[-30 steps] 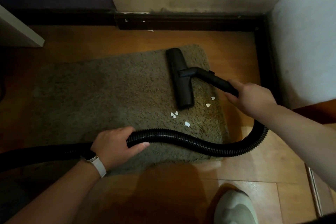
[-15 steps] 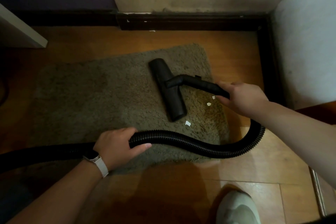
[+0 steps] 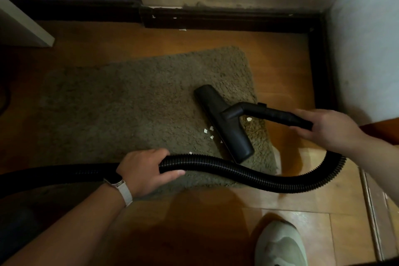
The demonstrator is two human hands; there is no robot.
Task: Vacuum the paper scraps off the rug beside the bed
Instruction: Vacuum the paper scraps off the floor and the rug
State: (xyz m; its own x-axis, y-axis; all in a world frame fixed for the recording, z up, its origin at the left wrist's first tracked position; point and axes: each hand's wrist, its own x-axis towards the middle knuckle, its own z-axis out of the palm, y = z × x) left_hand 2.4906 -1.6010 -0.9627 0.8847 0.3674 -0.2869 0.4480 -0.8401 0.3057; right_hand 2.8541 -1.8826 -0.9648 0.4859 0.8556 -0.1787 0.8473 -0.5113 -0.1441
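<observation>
A grey-brown shaggy rug [image 3: 129,110] lies on the wooden floor. The black vacuum floor head [image 3: 224,123] rests on the rug's right part, tilted. Small white paper scraps [image 3: 208,131] lie just left of the head, and one scrap [image 3: 249,119] lies right of it. My right hand [image 3: 323,129] grips the rigid black wand [image 3: 272,113]. My left hand [image 3: 146,170] grips the ribbed black hose [image 3: 248,174], which curves from the wand round the rug's near right corner and off to the left.
A dark skirting board [image 3: 216,19] runs along the far wall, with a light wall [image 3: 367,49] at the right. A white furniture edge [image 3: 21,26] stands far left. My shoe [image 3: 280,244] is on the wooden floor [image 3: 280,65] near the bottom.
The floor head has slid right and toward me on the rug, uncovering scraps on its left. My right hand moved back with the wand. My left hand stayed on the hose.
</observation>
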